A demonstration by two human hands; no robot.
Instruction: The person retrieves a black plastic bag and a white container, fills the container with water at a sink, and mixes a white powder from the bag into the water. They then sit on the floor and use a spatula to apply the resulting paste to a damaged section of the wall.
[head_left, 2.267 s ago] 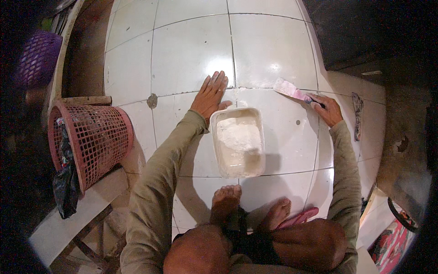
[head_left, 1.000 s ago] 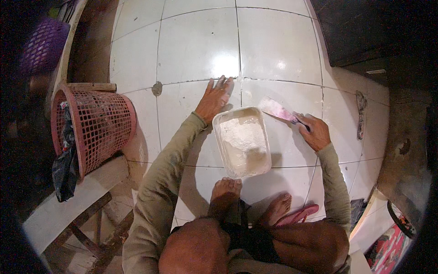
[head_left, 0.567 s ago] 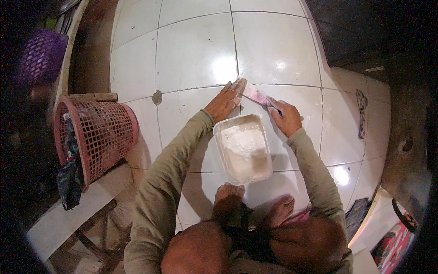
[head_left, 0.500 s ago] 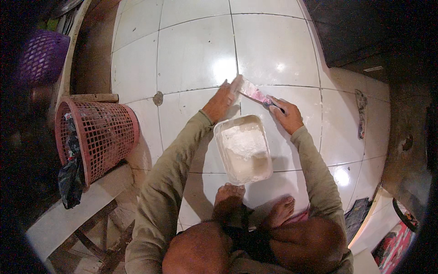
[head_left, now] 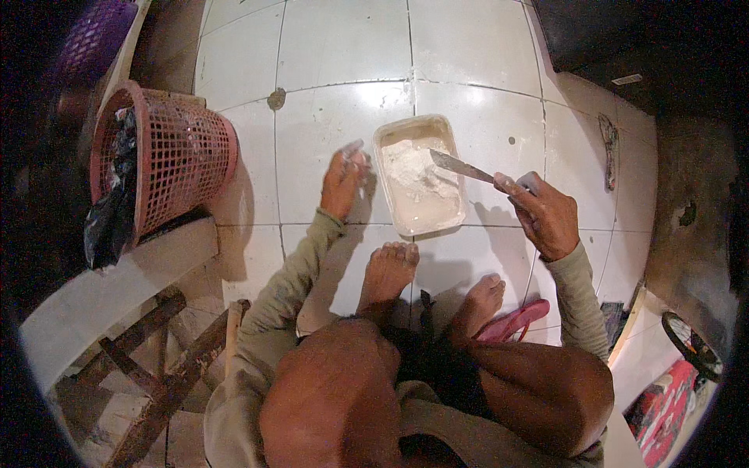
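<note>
My right hand is closed on the handle of a putty knife, its blade tip over the white powder inside a shallow plastic tub. The tub, smeared pale, holds powder and a smoother cream-coloured layer. My left hand is just left of the tub, its fingers loosely extended and slightly blurred, with whitish dust on the tips. The tub stands on white floor tiles with dark joint lines, just beyond my bare feet.
At left lies a pink mesh basket with a black bag, beside a pale ledge and wooden frame. A purple basket is beyond. A dark object edges the upper right. A pink sandal lies by my right foot.
The knife has moved from the tile joint by my left fingers into the tub. My left hand has drawn back toward me. The whole view has shifted, with the tub higher in it.
</note>
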